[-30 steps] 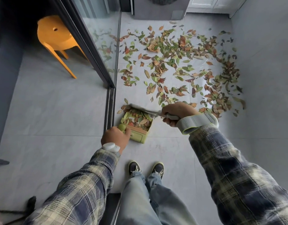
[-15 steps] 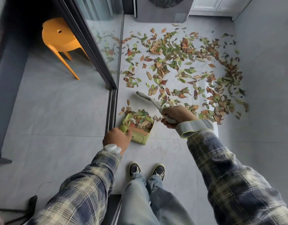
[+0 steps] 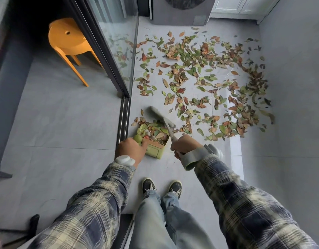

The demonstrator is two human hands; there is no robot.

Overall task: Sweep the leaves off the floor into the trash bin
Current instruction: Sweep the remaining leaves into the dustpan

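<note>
Gripping handle of green dustpan (image 3: 153, 152) in curled left hand (image 3: 130, 148); clasping hand brush (image 3: 160, 115) in right hand (image 3: 185, 145), bristles at pan's leaf-filled mouth, with most leaves (image 3: 200, 72) strewn across grey floor tiles (image 3: 65, 132) beyond

No text, label, brand, number or sign could be read anywhere in the view. A pale panel (image 3: 200, 20) on the front of the grey appliance (image 3: 173, 15) at the far wall was too small and blurred to show any lettering.
</note>
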